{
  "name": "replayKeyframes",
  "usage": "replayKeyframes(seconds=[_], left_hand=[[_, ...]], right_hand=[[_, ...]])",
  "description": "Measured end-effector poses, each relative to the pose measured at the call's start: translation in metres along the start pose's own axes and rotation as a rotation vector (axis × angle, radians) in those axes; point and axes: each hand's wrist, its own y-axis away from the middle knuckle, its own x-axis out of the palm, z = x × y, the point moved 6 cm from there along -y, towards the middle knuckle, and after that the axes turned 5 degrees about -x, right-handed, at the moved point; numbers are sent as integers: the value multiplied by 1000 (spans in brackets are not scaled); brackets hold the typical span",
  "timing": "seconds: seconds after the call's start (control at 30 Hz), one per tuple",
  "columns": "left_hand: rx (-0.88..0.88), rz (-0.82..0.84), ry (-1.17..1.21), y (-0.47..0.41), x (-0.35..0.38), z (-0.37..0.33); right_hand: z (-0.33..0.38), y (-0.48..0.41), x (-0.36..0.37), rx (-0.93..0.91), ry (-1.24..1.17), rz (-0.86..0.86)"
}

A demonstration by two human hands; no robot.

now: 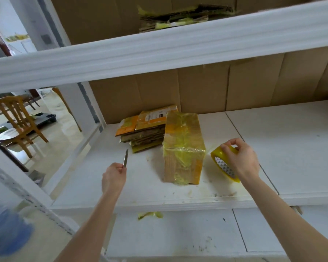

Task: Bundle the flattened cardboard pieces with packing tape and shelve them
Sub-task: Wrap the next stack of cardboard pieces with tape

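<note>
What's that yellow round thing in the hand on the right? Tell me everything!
It is a roll of packing tape: yellow tape wound on a white ring printed with grey triangles. It stands tilted on edge on the white shelf, right of the taped cardboard bundle, not touching it. The right hand holds it from above, fingers curled over its top.

On the white shelf (273, 138), a tape-wrapped cardboard bundle (184, 148) stands midway toward the front edge. A stack of flattened cardboard (144, 133) lies just beside it, nearer the back edge.
</note>
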Motion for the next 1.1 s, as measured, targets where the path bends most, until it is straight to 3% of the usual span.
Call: replayKeyframes(seconds=[0.13,0.2,0.27,0.33,0.4,0.47,0.63,0.83,0.97,1.1], left_hand=[[8,31,-194,-15,11,19],[110,0,-161,-11,12,0],[370,-97,64,11,0,-50],[761,-145,308,62,-16,-118],[1088,-91,377,123,-18,-173],[1231,-21,347,172,-4,-208],[995,245,141,197,49,-243],[712,449,412,196,70,-244],[652,443,434,195,74,-242],[774,273,189,206,71,-244]], right_hand=[[-6,0,-5,66,-65,-60],[-10,-1,-12,118,-90,-95],[-11,-2,-20,158,-103,-125],[-9,-2,-25,167,-108,-131],[-5,-1,-31,151,-115,-134],[-1,2,-39,125,-111,-141],[2,13,-61,37,-94,-115],[-5,19,-78,-12,-59,-80],[-4,21,-84,-94,-14,-50],[5,20,-83,-188,37,-31]])
